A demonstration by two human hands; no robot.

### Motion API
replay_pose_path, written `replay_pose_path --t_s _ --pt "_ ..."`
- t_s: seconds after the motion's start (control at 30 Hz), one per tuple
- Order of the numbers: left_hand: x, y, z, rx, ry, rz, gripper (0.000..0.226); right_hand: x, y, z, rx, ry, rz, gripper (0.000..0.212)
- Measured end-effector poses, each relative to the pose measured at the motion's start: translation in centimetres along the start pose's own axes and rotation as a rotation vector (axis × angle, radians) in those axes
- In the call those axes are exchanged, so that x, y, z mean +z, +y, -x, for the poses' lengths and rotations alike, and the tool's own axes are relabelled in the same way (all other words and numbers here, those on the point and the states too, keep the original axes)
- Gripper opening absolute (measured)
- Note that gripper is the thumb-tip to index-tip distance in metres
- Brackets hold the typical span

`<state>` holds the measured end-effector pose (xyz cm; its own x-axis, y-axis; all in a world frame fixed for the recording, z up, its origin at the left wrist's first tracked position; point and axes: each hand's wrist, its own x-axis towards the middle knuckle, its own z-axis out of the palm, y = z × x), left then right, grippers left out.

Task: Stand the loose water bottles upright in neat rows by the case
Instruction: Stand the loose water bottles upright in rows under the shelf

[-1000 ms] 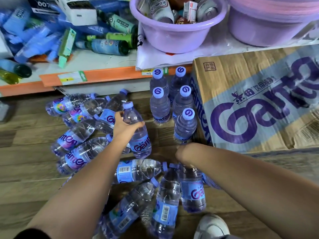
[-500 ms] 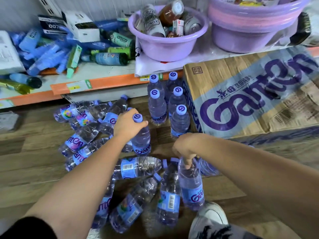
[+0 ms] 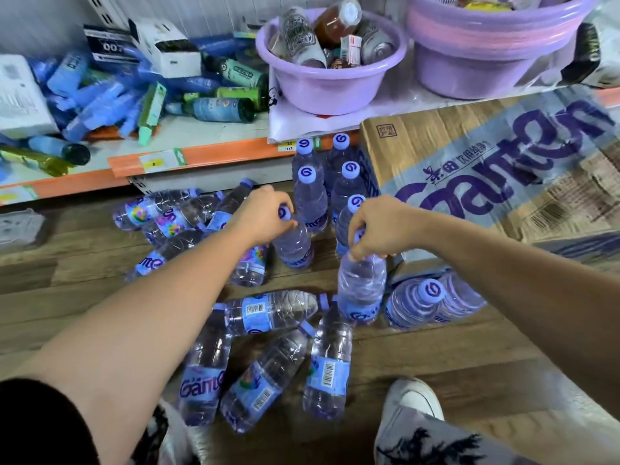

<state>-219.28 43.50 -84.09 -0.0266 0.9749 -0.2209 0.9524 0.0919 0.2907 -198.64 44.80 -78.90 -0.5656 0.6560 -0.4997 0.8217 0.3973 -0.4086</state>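
Our left hand curls its fingers round the neck of an upright bottle, just beside the standing rows by the case. Our right hand grips the top of a second bottle, upright near the case's corner. Loose bottles lie on the floor.

Person wears black short sleeve on left upper arm, cut off by frame edge. Left forearm & left hand bare; right forearm & right hand bare too. Right leg: pale grey fabric w/ dark palm-tree print, shorts or trousers can't tell. Right foot: white sneaker, smooth rounded toe cap, white rubber rim. By left leg, more pale cloth w/ dark print, blurred, approx. same pattern.
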Motion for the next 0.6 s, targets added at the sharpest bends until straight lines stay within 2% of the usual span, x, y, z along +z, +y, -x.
replay_pose_path --t_s 0.13,0.27,0.43,0.6 --pt "-0.3 1.5 -1.3 0.011 0.023 0.031 0.026 -0.5 -0.2 -0.8 0.027 0.112 -0.069 0.024" --pt "1.1 2.1 -1.8 0.011 -0.019 -0.020 0.027 0.2 0.0 -1.6 0.052 0.177 -0.033 0.030" --pt "1.8 2.8 -2.2 0.020 -0.001 -0.015 0.024 1.5 1.5 -1.7 0.075 0.201 -0.020 0.021" --pt "1.6 3.3 -2.9 0.053 0.028 0.000 0.024 2.6 1.8 -1.9 0.084 0.188 -0.026 0.023"
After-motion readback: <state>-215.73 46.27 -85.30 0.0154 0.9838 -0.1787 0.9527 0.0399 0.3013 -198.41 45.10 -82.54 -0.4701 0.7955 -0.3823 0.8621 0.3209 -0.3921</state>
